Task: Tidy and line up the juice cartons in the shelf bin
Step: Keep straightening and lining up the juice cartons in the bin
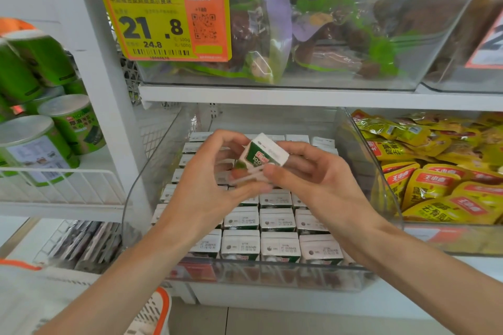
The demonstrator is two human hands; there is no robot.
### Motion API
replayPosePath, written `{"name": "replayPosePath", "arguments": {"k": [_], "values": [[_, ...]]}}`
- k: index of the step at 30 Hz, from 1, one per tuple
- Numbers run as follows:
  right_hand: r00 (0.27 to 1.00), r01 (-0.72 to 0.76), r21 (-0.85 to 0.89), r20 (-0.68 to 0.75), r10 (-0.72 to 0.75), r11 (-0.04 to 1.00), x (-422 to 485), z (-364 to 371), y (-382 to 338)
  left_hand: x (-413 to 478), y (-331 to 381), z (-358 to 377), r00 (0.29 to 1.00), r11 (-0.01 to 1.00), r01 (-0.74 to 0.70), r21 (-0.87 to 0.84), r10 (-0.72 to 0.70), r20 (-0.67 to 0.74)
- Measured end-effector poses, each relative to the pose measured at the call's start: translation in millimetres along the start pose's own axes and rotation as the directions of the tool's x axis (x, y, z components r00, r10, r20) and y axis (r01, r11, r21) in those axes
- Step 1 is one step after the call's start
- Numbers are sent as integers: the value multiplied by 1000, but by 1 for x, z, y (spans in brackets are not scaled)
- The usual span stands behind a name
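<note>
A single carton point(262, 156) is held above the middle of the shelf bin point(152, 171), lifted clear of the rows of cartons point(277, 219) standing in it. The carton is tilted, with its white top raised and turned away and its green printed face toward the camera.

It is gripped from both sides. The left hand point(206, 185) is curled round its left edge, with the fingers arched over the top and the thumb below. The right hand point(324, 179) pinches the lower right corner between thumb and fingers. Neither hand is spread or empty. A blurred pale shape just below the carton cannot be identified.

The two-handed grip is judged to serve reorientation: a carton supported on opposite edges can be turned upright and squared before it is lowered. The stored cartons are set upright and edge to edge, with their printed white tops facing up, so that each row braces the next. The front rows are seen to be aligned; the rows beneath the hands are hidden, and no free slot can be confirmed.

Yellow snack packets point(435, 185) are kept in the adjoining bin on the right. Green canisters point(54, 122) are stacked on the wire shelf at left.
</note>
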State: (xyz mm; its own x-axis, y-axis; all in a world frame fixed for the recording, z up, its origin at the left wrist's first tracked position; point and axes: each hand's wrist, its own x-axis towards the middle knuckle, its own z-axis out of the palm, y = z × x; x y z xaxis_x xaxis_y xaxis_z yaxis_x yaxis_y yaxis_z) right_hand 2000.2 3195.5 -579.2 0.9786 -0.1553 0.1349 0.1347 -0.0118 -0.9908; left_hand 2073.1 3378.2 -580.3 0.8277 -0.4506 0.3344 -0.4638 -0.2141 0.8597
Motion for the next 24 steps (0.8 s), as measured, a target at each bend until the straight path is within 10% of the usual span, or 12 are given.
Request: {"name": "replayPosePath", "arguments": {"k": [13, 24], "values": [[963, 270, -219, 83, -257, 938, -1, -5, 6, 2, -12, -7, 996, 988, -80, 129, 85, -38], [975, -148, 72, -155, 157, 986, 6, -7, -1, -2, -6, -3, 989, 999, -52, 3, 51, 136]]}}
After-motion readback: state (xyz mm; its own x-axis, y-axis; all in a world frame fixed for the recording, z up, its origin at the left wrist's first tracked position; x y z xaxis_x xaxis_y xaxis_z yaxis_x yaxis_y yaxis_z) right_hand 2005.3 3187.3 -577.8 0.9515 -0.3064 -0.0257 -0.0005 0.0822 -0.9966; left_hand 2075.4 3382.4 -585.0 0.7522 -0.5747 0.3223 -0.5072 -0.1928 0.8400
